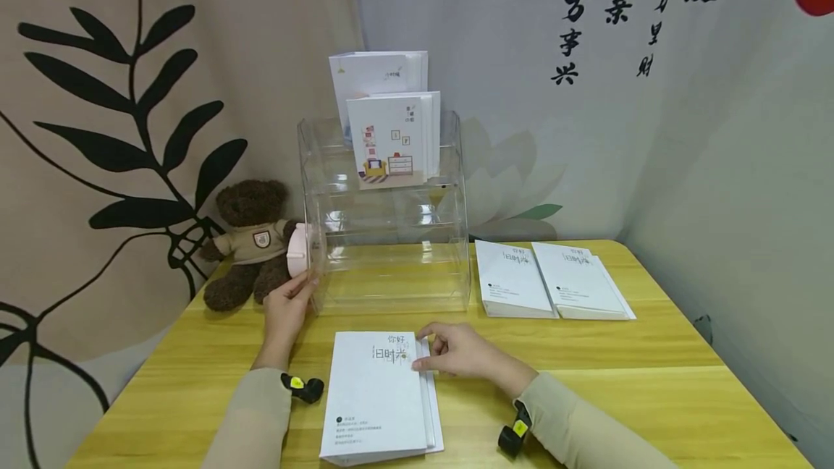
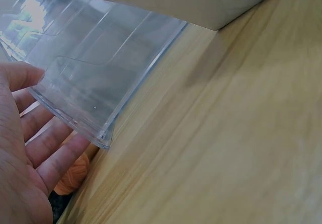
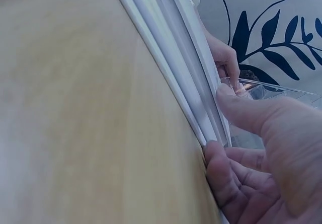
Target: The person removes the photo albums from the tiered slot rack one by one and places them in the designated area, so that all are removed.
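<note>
Grip of the right hand (image 1: 462, 351) pinches the booklets (image 1: 371, 404) near their upper right corner, with the thumb on the cover. They lie flat on the counter (image 1: 573, 411), between the forearms. I judge them light and bendable, with smooth covers that may slide apart, so it is better to take all layers together at the side edge. Left hand (image 1: 287, 315) holds the clear rack (image 1: 391, 289) by its left side; this looks stiff but slippery and perhaps easy to crack.
</note>
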`<action>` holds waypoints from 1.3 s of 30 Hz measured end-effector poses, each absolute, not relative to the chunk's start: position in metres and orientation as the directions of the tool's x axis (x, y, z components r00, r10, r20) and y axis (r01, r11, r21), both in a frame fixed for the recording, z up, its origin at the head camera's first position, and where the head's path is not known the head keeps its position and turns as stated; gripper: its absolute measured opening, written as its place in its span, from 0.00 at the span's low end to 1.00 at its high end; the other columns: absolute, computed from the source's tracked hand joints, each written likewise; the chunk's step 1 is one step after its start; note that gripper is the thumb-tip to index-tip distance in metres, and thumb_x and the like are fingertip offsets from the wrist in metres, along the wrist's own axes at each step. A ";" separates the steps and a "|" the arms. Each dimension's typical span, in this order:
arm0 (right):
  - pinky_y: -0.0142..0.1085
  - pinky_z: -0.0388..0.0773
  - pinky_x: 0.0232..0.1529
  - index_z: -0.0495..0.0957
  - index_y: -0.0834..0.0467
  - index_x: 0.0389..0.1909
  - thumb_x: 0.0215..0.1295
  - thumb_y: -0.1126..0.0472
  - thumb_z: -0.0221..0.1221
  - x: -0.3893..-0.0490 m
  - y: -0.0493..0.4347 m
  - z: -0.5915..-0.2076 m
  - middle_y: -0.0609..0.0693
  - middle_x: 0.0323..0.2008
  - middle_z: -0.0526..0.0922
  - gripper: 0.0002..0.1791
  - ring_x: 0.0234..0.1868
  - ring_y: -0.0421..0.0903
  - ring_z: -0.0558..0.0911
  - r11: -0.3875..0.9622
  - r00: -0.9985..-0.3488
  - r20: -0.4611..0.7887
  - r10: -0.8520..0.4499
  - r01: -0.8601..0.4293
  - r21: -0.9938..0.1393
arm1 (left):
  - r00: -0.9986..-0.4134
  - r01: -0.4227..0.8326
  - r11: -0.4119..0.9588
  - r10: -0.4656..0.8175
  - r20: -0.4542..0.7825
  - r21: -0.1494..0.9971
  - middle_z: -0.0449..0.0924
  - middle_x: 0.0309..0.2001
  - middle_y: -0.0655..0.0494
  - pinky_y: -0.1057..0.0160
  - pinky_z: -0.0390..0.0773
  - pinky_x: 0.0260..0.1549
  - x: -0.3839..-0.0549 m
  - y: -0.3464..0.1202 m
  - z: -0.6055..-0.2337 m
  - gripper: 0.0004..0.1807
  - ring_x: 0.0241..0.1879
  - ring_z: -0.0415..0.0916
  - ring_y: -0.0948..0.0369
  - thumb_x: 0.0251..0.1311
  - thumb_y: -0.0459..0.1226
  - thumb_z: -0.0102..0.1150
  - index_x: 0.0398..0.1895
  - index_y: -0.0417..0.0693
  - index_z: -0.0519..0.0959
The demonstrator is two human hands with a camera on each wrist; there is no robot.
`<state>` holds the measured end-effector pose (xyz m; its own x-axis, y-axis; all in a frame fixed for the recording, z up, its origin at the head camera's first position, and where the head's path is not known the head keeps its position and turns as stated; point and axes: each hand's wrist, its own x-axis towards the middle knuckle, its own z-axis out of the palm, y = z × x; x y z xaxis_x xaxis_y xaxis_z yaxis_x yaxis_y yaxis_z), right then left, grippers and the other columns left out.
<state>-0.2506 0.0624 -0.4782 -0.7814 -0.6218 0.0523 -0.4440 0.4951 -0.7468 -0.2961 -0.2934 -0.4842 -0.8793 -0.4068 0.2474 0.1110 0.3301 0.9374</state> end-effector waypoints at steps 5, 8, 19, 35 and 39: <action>0.31 0.78 0.28 0.75 0.55 0.66 0.60 0.40 0.69 -0.251 0.062 -0.479 0.41 0.29 0.81 0.38 0.26 0.37 0.78 0.491 -0.765 0.075 -0.639 -0.481 -0.726 | -0.877 0.111 0.322 -0.413 0.245 0.940 0.85 0.52 0.50 0.68 0.83 0.29 -0.297 -0.294 -0.485 0.23 0.38 0.83 0.65 0.62 0.51 0.69 0.59 0.56 0.84; 0.31 0.77 0.28 0.73 0.56 0.68 0.62 0.40 0.68 -0.250 0.061 -0.479 0.41 0.29 0.81 0.38 0.26 0.37 0.78 0.481 -0.761 0.082 -0.643 -0.485 -0.730 | -0.876 0.111 0.319 -0.415 0.244 0.941 0.85 0.52 0.50 0.67 0.83 0.29 -0.298 -0.294 -0.485 0.23 0.39 0.84 0.64 0.62 0.50 0.69 0.59 0.55 0.84; 0.31 0.75 0.27 0.75 0.54 0.63 0.67 0.43 0.65 -0.249 0.059 -0.479 0.43 0.26 0.81 0.29 0.25 0.37 0.77 0.443 -0.770 0.100 -0.630 -0.463 -0.768 | -0.872 0.126 0.321 -0.415 0.259 0.939 0.85 0.52 0.49 0.65 0.84 0.31 -0.297 -0.295 -0.485 0.23 0.37 0.82 0.71 0.62 0.50 0.69 0.58 0.54 0.84; 0.32 0.73 0.21 0.75 0.51 0.49 0.65 0.40 0.65 -0.263 0.044 -0.479 0.43 0.28 0.79 0.23 0.20 0.38 0.73 0.503 -0.781 0.041 -0.624 -0.441 -0.743 | -0.873 0.132 0.327 -0.409 0.266 0.936 0.85 0.51 0.49 0.68 0.83 0.29 -0.298 -0.294 -0.487 0.23 0.36 0.83 0.71 0.62 0.50 0.69 0.58 0.54 0.84; 0.33 0.76 0.23 0.75 0.55 0.45 0.66 0.42 0.64 -0.265 0.038 -0.475 0.46 0.30 0.76 0.22 0.22 0.39 0.73 0.511 -0.801 0.014 -0.598 -0.395 -0.763 | -0.874 0.131 0.328 -0.407 0.265 0.935 0.85 0.52 0.49 0.69 0.82 0.28 -0.298 -0.294 -0.486 0.23 0.38 0.84 0.66 0.62 0.50 0.69 0.58 0.53 0.84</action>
<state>-0.2648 0.0384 -0.4750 -0.8010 -0.5984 0.0141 -0.3954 0.5112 -0.7631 -0.2985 -0.2942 -0.4859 -0.8742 -0.4067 0.2652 0.1309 0.3285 0.9354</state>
